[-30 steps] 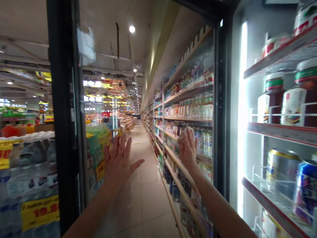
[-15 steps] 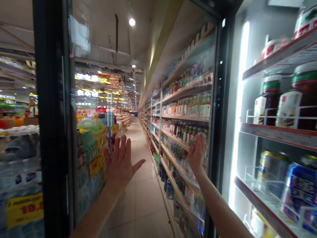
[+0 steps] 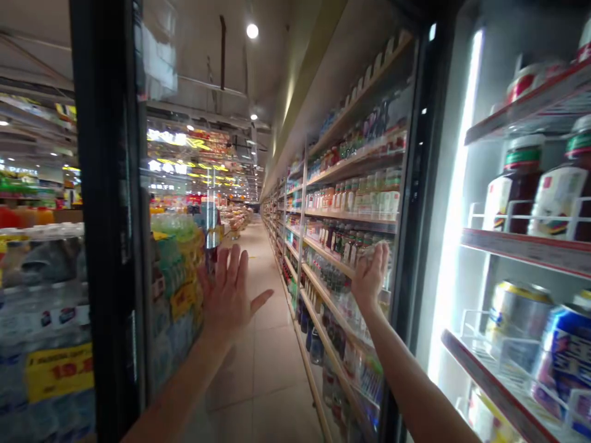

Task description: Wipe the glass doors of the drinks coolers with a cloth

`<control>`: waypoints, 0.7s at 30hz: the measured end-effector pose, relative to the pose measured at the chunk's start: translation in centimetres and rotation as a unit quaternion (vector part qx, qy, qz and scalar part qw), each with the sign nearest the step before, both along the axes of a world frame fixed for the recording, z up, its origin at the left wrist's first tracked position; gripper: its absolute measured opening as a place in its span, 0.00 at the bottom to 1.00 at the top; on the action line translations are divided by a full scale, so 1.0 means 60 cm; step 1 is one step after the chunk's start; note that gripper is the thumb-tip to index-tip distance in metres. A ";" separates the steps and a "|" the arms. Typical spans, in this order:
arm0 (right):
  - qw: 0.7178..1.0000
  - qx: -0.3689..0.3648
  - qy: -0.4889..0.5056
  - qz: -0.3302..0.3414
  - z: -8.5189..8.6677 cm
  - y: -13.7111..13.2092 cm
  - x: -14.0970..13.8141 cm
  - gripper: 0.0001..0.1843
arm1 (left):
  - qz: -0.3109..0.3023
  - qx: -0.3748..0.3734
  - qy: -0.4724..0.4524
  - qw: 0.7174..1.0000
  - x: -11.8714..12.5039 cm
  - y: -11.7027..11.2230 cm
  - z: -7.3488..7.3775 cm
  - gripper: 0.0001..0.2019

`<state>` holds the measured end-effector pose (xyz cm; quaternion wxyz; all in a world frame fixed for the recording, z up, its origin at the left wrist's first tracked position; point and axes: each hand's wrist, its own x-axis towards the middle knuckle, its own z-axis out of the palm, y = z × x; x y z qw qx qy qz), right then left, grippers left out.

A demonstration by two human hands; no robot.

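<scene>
A glass cooler door with a dark frame [image 3: 104, 215] stands open in front of me, and the aisle shows through its pane or as a reflection in it. Against the left part of the glass, my left hand [image 3: 227, 301] is spread flat, thumb out to the right, holding nothing. My right hand [image 3: 369, 277] is at the right part of the pane, close to the hinge-side frame. Its fingers are bent and pressed together. Something pale shows by the fingers, too blurred to name.
To the right, the lit cooler holds dark bottles [image 3: 514, 184] and cans [image 3: 519, 314] on wire-fronted shelves [image 3: 521, 249]. Packed water bottles [image 3: 46, 307] with a yellow price sign [image 3: 60, 372] stand left, beyond the door frame. A tiled floor [image 3: 253, 363] runs down the middle.
The view has shifted slightly, so the door frame and cooler shelves sit a bit farther right. Both hands keep nearly the same place and shape on the glass.
</scene>
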<state>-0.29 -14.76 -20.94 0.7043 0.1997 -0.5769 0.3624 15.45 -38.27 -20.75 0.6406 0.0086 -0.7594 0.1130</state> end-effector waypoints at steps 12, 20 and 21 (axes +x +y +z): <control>0.993 0.119 0.020 0.012 0.011 -0.074 0.048 0.28 | 0.007 -0.010 -0.017 1.000 0.001 -0.005 -0.001 0.46; 0.966 0.245 0.074 0.029 0.013 -0.139 0.101 0.25 | 0.024 -0.026 0.002 0.999 -0.001 -0.008 -0.001 0.45; 0.960 0.268 0.080 0.022 0.011 -0.137 0.101 0.24 | 0.026 -0.027 0.004 0.999 0.000 -0.007 -0.001 0.45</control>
